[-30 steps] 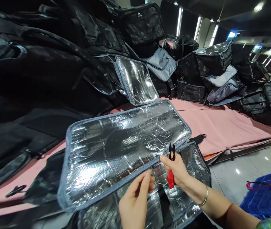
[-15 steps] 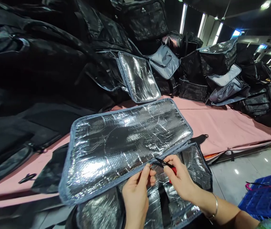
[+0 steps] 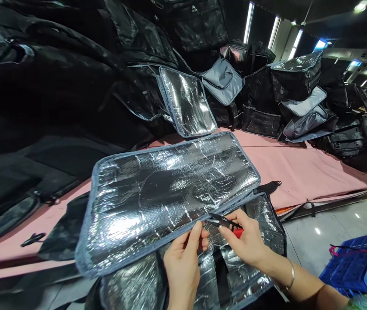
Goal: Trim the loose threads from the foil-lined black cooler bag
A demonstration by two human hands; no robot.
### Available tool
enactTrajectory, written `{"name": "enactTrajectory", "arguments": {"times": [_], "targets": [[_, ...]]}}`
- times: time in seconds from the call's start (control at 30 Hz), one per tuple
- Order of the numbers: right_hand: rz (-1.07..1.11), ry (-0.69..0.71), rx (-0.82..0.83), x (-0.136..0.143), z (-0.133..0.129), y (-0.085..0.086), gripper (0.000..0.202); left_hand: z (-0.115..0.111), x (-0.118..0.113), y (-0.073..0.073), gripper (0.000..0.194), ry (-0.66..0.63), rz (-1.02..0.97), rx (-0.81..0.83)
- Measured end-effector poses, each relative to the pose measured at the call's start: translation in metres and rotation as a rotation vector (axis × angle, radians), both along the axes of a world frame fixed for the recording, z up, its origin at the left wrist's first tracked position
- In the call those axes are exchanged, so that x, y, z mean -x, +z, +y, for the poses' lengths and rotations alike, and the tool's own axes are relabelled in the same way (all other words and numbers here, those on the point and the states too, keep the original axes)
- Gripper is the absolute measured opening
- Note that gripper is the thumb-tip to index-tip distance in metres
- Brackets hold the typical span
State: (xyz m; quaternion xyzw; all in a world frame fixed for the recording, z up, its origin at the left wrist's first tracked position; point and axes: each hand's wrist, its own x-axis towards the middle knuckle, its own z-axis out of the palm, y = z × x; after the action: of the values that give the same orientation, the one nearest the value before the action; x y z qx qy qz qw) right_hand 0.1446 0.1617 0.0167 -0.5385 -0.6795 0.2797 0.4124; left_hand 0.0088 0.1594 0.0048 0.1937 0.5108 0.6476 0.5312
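An insulated bag with silver foil lining lies open in front of me. Its lid is folded up, foil side towards me, edged with blue-grey binding. At the lid's lower edge, my left hand has thumb and forefinger pinched together; what they hold is too small to make out. My right hand grips thread snips with black blades and a red handle. The blades point left, slightly apart, with their tips at the binding just beyond my left fingertips.
A pink-covered table runs off to the right. Dark camouflage bags are heaped on the left, and more bags are piled along the back. On the floor at right stands a blue plastic crate.
The snips' blades have spread slightly apart, and my right hand has shifted a little right and down. My left hand stays pinched at the lid's edge.
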Motion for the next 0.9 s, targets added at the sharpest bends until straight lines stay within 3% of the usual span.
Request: {"name": "enactTrajectory", "arguments": {"times": [0.17, 0.5, 0.7, 0.8, 0.9], "targets": [[0.072, 0.004, 0.059, 0.001, 0.0, -0.003, 0.015, 0.0, 0.0, -0.001, 0.035, 0.002, 0.007, -0.005], [-0.069, -0.008, -0.046, 0.0, 0.001, 0.001, 0.014, 0.001, -0.001, -0.001, 0.038, 0.015, 0.006, 0.014], [0.296, -0.1, 0.092, 0.008, 0.002, -0.025, 0.02, 0.0, 0.0, 0.0, 0.039, 0.002, -0.011, 0.03], [0.523, -0.074, 0.137, 0.017, 0.001, -0.039, 0.024, 0.0, 0.0, 0.001, 0.039, 0.006, -0.032, 0.036], [0.602, -0.029, 0.158, 0.023, 0.0, -0.043, 0.027, 0.0, 0.0, 0.001, 0.039, 0.011, -0.032, 0.026]]}}
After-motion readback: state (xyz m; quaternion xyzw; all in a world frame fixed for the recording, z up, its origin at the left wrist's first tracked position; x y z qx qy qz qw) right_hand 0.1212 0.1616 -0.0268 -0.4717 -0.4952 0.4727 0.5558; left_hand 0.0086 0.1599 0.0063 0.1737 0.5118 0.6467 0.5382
